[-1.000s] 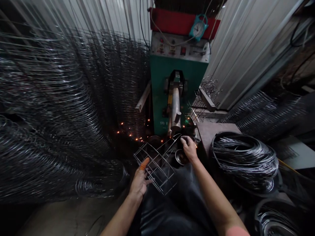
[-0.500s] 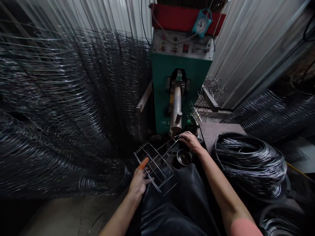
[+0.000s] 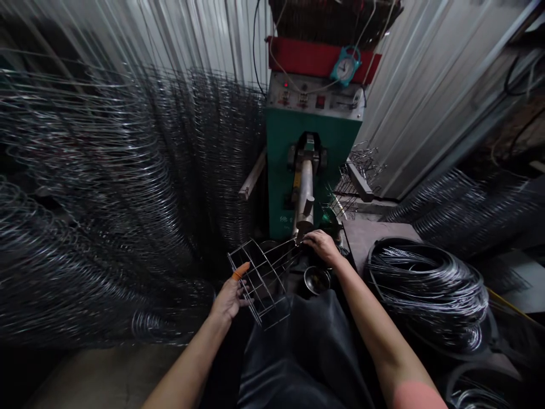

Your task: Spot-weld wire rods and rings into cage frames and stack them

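Ribbed metal wall; left hand [image 3: 230,295] gripping shiny, boxy wire frame [image 3: 266,284].

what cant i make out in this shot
Head view: whether the right hand grips anything; fingertips small and dim.
Head view: the contents of the bowl; too dark and small.
Head view: lettering on the machine; too small.
Head view: all of the lower coil; bottom edge cuts it off.

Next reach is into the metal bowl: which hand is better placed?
Right, I'd say. The right hand is close beside the metal bowl; the left hand is farther off and holds the wire frame.
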Tool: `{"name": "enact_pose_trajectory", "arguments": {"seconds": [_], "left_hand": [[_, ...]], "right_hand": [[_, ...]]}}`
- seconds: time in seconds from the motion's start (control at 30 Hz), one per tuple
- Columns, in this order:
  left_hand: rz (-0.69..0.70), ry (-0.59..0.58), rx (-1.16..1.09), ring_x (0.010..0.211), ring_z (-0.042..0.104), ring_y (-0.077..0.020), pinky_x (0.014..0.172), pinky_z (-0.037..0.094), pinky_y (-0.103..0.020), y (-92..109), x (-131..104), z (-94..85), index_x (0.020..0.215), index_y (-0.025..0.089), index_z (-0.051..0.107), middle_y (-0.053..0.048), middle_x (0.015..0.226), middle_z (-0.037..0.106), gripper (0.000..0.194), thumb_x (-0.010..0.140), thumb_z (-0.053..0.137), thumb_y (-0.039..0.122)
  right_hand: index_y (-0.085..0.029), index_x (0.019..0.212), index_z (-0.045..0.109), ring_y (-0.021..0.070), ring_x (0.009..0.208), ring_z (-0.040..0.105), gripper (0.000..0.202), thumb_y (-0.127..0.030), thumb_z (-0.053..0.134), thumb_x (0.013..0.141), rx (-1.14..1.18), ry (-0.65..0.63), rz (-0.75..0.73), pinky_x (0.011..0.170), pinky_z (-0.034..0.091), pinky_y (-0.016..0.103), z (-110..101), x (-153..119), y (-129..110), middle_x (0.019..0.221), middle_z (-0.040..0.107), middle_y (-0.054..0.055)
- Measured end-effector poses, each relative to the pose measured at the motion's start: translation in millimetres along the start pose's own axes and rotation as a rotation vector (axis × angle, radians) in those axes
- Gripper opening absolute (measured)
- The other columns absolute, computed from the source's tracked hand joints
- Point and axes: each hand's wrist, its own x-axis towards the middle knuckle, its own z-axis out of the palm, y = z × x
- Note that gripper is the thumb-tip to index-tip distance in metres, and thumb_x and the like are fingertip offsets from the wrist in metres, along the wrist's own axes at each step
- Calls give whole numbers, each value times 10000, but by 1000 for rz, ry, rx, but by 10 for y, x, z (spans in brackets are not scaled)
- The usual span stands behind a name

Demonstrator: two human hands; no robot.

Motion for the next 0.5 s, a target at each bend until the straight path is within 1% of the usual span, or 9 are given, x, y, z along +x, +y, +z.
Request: {"name": "enact_pose_trajectory", "arguments": {"seconds": [0.17, 0.27, 0.33, 0.37, 0.43, 0.5], "left_hand": [[-37, -31, 31, 568, 488, -114, 601, 509, -448, 44, -25, 39, 833, 164, 544, 8, 710, 483, 287, 665, 649, 371], [-37, -64, 36, 580, 493, -116, 582, 507, -411, 58, -24, 40, 860, 165, 569, 4, 725, 491, 345, 620, 673, 391], [-30, -87, 20, 595, 497, -119, 579, 504, -391, 40, -25, 19, 868, 171, 583, -1, 745, 500, 352, 598, 682, 373], [-21, -101, 7, 604, 497, -119, 580, 501, -382, 17, -30, 3, 868, 175, 590, -2, 754, 501, 345, 591, 682, 360], [6, -125, -15, 625, 494, -120, 580, 495, -363, -68, -60, -36, 862, 185, 601, -4, 774, 500, 329, 581, 679, 336], [36, -148, -34, 650, 490, -125, 570, 488, -342, -201, -122, -84, 870, 195, 599, -12, 816, 515, 332, 570, 679, 313]], "right_hand": [[-244, 809, 705, 210, 849, 596, 120, -306, 605, 784, 45, 18, 18, 777, 469, 339, -33, -3, -23, 832, 693, 51], [-250, 909, 696, 213, 945, 590, 177, -329, 599, 784, 145, 65, 26, 862, 449, 358, -56, -131, -78, 945, 687, 51], [-244, 1020, 663, 215, 1032, 565, 268, -350, 589, 785, 227, 153, 82, 927, 418, 371, -49, -354, -118, 1068, 654, 55], [-235, 1063, 643, 219, 1058, 555, 312, -364, 583, 785, 268, 214, 142, 944, 406, 378, -36, -513, -130, 1113, 634, 61], [-205, 1084, 628, 231, 1048, 562, 364, -397, 574, 780, 358, 335, 328, 935, 411, 387, 13, -901, -127, 1120, 630, 76], [-171, 1042, 639, 238, 964, 600, 389, -434, 576, 763, 476, 403, 560, 868, 453, 381, 81, -1327, -85, 1033, 663, 88]]}}
